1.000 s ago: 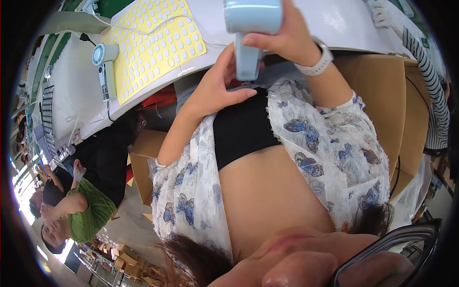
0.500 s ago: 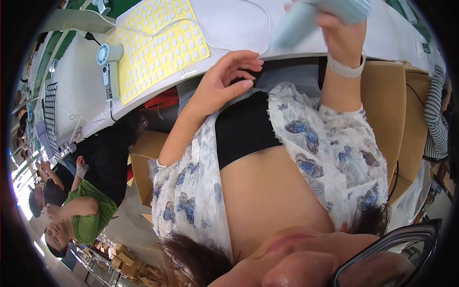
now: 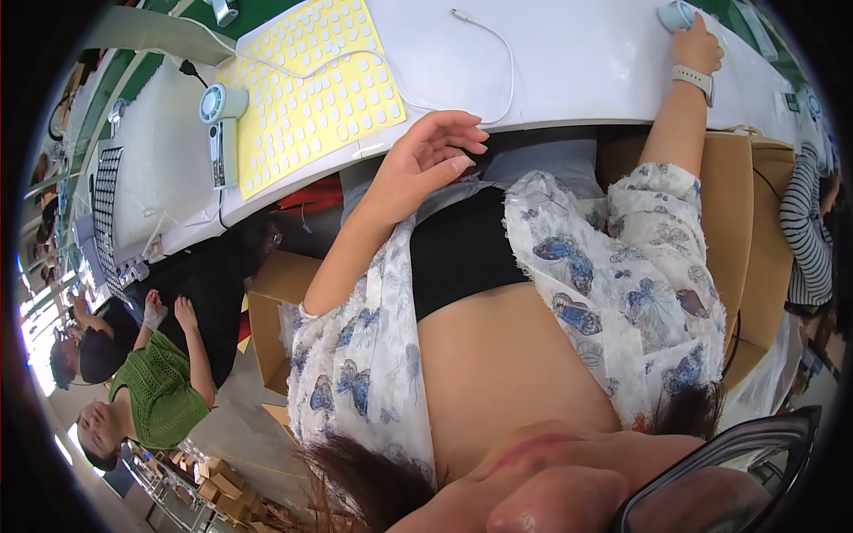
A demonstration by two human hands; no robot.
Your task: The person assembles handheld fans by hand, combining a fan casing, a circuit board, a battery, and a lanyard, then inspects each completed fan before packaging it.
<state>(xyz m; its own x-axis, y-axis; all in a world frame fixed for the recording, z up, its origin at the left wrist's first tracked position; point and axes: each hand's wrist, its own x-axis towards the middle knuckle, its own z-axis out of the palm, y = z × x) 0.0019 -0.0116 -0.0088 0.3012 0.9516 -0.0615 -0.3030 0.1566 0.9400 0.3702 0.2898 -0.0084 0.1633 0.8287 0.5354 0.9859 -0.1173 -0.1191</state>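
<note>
A: What's the biggest thing there?
B: The worktop, smooth, white and slightly shiny. Next comes a tall cardboard box, brown and matte, standing at the right below the worktop's edge.
A: And lying on the worktop?
B: A flat yellow sheet covered in rows of small white rounded pads. Just beside its left edge is a pale blue fan with a round head and a slim handle. Smaller to the eye is the light blue device at the far right of the worktop, its rounded end showing. Thinnest is a white cable, looping across the sheet and the bare surface beside it.
A: How are the hands?
B: Well apart. The right hand is at the device, arm stretched out, one finger extended along it; whether the others grip or only touch, I can't tell. The left hand is empty, near the worktop's front edge, fingers loosely curled and thumb spread.
A: Anything different?
B: A second ago both hands were at the device, close to the body. Half a second ago the right one had it alone, nearer in. Now it's farther off, while the left hand's pose has barely changed.
</note>
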